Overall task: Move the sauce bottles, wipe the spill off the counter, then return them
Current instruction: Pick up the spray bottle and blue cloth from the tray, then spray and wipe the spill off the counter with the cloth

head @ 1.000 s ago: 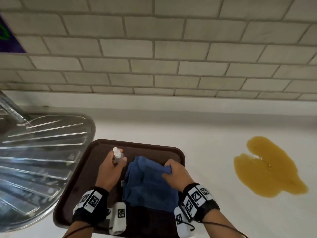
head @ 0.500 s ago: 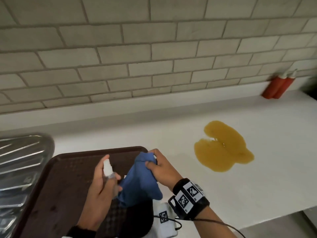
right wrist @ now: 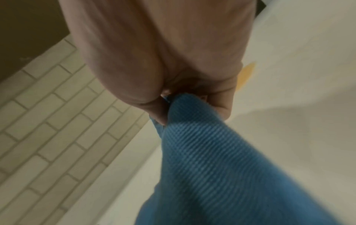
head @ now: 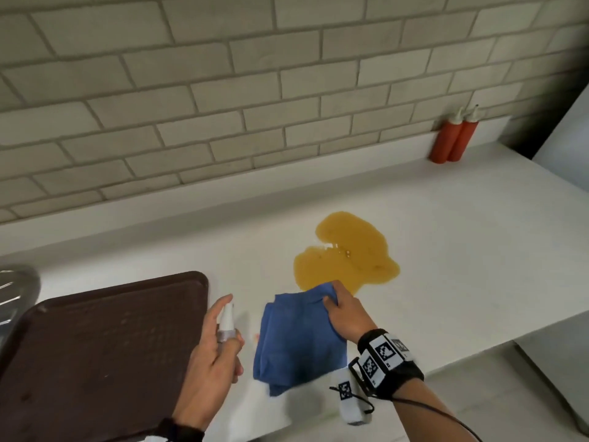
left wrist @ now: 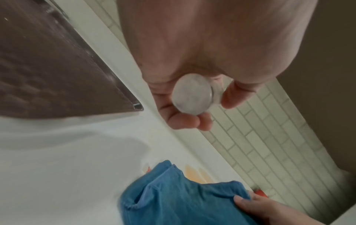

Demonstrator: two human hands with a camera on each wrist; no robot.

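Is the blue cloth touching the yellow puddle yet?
Cannot tell. In the head view the blue cloth, held up by the right hand, overlaps the spill's near edge, but it may hang above it.

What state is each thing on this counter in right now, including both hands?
Spill: unwiped amber puddle on the counter.
Blue cloth: hanging from the right hand, beside the spill.
Spray bottle: upright, gripped by the left hand.
Sauce bottles: upright together against the wall.
Tray: flat on the counter.

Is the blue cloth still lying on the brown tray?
No: the right hand holds the blue cloth over the counter, beside the brown tray.
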